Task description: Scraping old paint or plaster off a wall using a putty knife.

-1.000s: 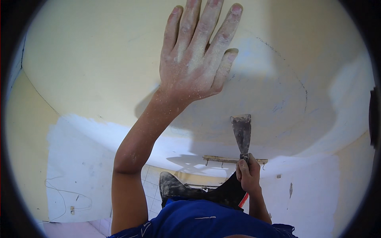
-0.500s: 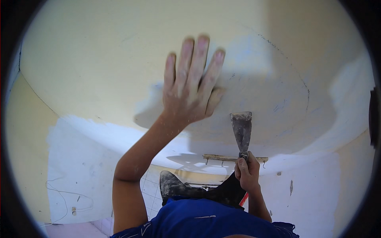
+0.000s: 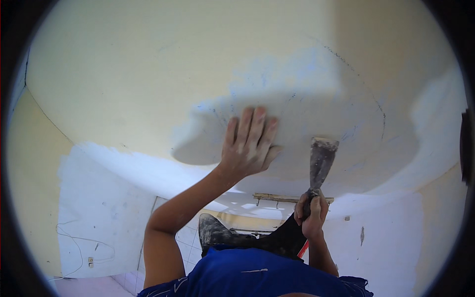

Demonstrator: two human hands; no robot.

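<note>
Against the cream-painted wall (image 3: 148,74) in front of me, my left hand (image 3: 249,146) lies with its fingers stretched out, palm toward the surface, holding nothing. Whitish dust covers its fingers. Around the fingertips is a pale patch with blue streaks (image 3: 277,74). My right hand (image 3: 312,213), lower and to the right, is closed round the handle of a putty knife (image 3: 322,161). Its wide, dust-smeared blade points up, apart from my left hand. Whether the blade touches the wall I cannot tell.
Below hangs a wooden rail with hooks (image 3: 277,197). White-coated areas (image 3: 109,198) cover the lower wall, with a thin cable (image 3: 74,242) and a socket (image 3: 91,261) at left. A dark object (image 3: 465,148) sits at the right edge. Pale floor tiles (image 3: 185,237) show beside my legs.
My left hand has moved down the wall, uncovering the blue-streaked patch. The putty knife has shifted slightly right and its blade has tilted to the right.
</note>
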